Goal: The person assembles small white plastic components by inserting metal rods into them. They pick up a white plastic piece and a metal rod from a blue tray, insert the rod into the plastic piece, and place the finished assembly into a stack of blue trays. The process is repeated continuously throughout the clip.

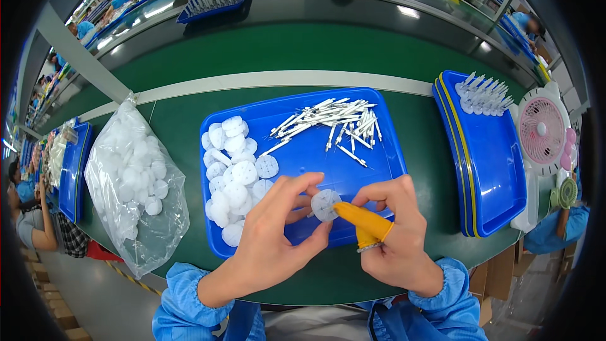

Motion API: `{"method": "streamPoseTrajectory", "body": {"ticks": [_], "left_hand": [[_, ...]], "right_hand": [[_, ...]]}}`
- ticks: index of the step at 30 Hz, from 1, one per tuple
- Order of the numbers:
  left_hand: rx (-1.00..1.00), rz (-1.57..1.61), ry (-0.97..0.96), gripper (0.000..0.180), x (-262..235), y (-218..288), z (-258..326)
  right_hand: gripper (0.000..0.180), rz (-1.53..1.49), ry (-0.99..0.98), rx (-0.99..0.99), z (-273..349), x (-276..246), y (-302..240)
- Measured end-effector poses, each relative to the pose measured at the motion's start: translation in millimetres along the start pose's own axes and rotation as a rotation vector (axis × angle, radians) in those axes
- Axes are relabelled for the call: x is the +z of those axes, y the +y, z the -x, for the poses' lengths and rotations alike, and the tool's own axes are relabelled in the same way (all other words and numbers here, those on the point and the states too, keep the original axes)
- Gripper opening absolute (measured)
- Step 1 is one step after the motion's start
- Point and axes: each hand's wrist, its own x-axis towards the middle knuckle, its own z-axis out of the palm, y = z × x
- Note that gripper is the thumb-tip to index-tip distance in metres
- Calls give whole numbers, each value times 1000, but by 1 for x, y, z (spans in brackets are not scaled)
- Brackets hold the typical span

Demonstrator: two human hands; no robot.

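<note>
Between my two hands, over the front edge of a blue tray (303, 163), a translucent white plastic disc (326, 204) with small holes is held upright. My left hand (273, 235) curls its fingers and thumb around the disc from the left; part of its grip behind the disc is hidden. My right hand (396, 230) has yellow finger covers (365, 220) and presses a covered fingertip against the disc's right edge. In the tray, a heap of similar white discs (235, 194) lies at the left. Thin white sticks with fine wire ends (325, 119) are piled at the back.
A clear plastic bag of white discs (136, 180) lies left on the green table (189, 104). Stacked blue trays (489, 177) stand at the right, with upright assembled pieces (485, 95) on top, beside a pink-and-white fan (541, 129). A conveyor (353, 47) runs behind; people sit on both sides.
</note>
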Motion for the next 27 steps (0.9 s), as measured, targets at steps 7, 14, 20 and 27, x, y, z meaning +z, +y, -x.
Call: {"method": "streamPoseTrajectory", "body": {"ticks": [7,14,20,27], "left_hand": [[-20,-31,-11,62,0,2,0],[-18,-41,-16,63,0,4,0],[-44,-31,-12,63,2,2,-1],[-42,318,-144,69,-11,-2,0]], "right_hand": [[51,-12,-49,6,-3,5,-2],[49,-48,-33,48,-1,5,3],[44,-89,-60,81,0,3,0],[46,-393,-171,364,-3,2,13]]}}
